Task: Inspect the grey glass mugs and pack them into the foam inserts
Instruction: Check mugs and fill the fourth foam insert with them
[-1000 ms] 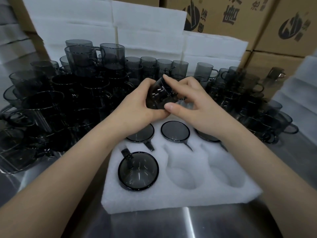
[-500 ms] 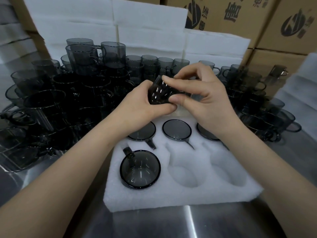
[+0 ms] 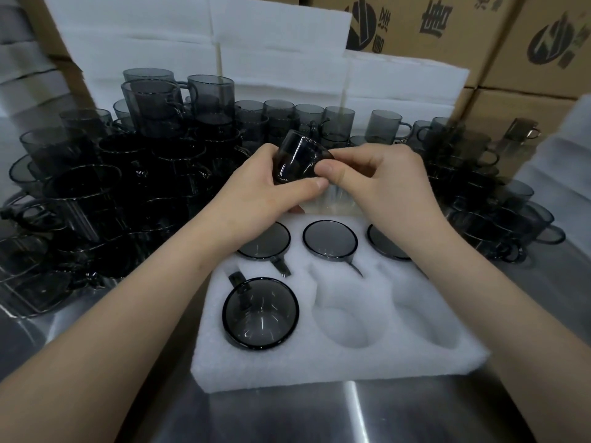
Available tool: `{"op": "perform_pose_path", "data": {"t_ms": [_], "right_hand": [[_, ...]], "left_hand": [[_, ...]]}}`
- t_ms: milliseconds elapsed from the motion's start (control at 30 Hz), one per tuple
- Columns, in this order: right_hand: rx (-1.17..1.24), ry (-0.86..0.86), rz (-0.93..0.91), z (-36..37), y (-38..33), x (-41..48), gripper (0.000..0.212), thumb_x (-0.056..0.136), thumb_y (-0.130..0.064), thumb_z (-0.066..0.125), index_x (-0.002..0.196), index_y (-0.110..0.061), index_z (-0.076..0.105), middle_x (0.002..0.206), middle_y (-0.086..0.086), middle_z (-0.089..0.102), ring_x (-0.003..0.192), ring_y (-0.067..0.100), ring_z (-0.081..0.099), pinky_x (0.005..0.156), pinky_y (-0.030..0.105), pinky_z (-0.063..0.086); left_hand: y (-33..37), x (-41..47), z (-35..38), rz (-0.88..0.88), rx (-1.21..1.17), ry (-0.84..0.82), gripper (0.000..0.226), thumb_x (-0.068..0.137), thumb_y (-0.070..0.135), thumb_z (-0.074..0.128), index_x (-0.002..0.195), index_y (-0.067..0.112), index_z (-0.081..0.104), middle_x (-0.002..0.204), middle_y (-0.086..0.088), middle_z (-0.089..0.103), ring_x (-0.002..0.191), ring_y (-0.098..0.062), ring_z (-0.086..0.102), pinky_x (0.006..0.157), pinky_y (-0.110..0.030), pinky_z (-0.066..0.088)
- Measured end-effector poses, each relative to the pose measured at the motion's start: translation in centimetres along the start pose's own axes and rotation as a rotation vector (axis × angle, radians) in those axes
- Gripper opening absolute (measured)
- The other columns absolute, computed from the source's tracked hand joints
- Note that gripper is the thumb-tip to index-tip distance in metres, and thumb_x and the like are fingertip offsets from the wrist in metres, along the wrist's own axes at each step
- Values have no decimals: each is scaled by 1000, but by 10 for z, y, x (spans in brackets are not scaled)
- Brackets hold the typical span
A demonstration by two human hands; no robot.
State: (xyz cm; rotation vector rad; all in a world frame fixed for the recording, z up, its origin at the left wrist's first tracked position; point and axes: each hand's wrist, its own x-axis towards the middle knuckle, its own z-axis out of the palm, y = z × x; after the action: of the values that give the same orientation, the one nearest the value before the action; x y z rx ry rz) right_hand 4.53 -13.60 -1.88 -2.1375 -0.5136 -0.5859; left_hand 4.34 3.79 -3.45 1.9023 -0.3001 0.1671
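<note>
A grey glass mug (image 3: 295, 158) is held tilted on its side above the far edge of the white foam insert (image 3: 335, 362). My left hand (image 3: 256, 193) grips it from the left and below. My right hand (image 3: 383, 183) pinches it from the right with thumb and fingers. The insert has six pockets. Three mugs sit in the far row (image 3: 330, 238), and one mug (image 3: 260, 313) sits in the near left pocket. The near middle pocket (image 3: 347, 321) and near right pocket (image 3: 428, 321) hold nothing.
Many loose grey mugs (image 3: 144, 174) crowd the steel table (image 3: 319, 417) on the left, behind and on the right (image 3: 499, 215), some stacked. White foam sheets (image 3: 256, 52) lean behind them, with cardboard boxes (image 3: 527, 43) at the back.
Both hands have turned the mug between them, and my right hand's fingers have curled in closer onto it. The mugs in the insert have not moved.
</note>
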Motion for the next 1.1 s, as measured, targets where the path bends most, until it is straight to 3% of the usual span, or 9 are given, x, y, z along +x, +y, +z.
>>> {"op": "perform_pose_path", "data": {"t_ms": [167,367,433,533,733,867,933,1000,1100], "right_hand": [[139,-255,135,-2,2,3,39,89,-26,67,127,-23,62,115,13,54,102,6,49,94,12,37],[178,-460,66,-12,5,2,61,88,-14,67,137,-40,39,133,5,47,128,13,40,116,33,30],[214,-474,31,-11,5,1,64,89,-10,67,136,-42,37,133,5,45,130,10,38,114,36,33],[254,-424,-42,-7,1,-2,62,89,-3,65,137,-34,41,129,4,45,128,10,40,106,27,41],[265,-116,-135,-2,-4,-2,48,77,2,74,120,-14,59,111,10,56,108,10,53,97,20,41],[197,109,-166,-2,-2,-1,26,72,-18,82,93,-27,71,92,-2,60,88,9,59,77,23,46],[195,66,-83,-3,1,0,26,75,-28,80,98,-32,68,92,-6,63,86,8,61,77,23,48],[309,-105,17,-1,3,2,11,85,-33,68,95,-38,68,88,-11,68,84,6,64,79,25,51],[478,-207,146,0,8,4,25,96,-33,53,78,-28,70,78,-5,71,72,16,68,76,36,55]], "left_hand": [[-1,1,-1,22,19,-13,49,63,45,75,102,23,56,89,11,64,79,-3,65,74,-25,53],[-2,1,-1,43,115,-82,40,59,37,75,93,29,54,78,17,59,68,6,54,64,-17,42],[-2,0,-2,50,128,-81,40,59,37,75,92,29,55,77,16,59,68,5,54,63,-16,42],[0,0,-2,46,110,-74,43,61,40,74,98,27,57,85,13,63,76,1,59,69,-20,46],[2,-1,-1,41,124,-27,44,60,50,73,94,29,56,82,16,61,69,10,55,63,-9,43],[4,-2,1,44,-2,-27,47,60,51,75,98,29,57,91,10,67,85,-9,68,75,-27,54],[5,-4,1,80,-76,-43,41,67,44,76,100,27,56,91,8,69,81,-11,70,68,-23,53],[7,-6,1,107,-130,-34,32,75,37,73,101,28,56,93,7,70,80,-11,70,65,-19,53],[8,-6,-1,110,-150,-13,31,77,41,69,104,32,57,101,5,70,88,-9,70,66,-19,52]]}}
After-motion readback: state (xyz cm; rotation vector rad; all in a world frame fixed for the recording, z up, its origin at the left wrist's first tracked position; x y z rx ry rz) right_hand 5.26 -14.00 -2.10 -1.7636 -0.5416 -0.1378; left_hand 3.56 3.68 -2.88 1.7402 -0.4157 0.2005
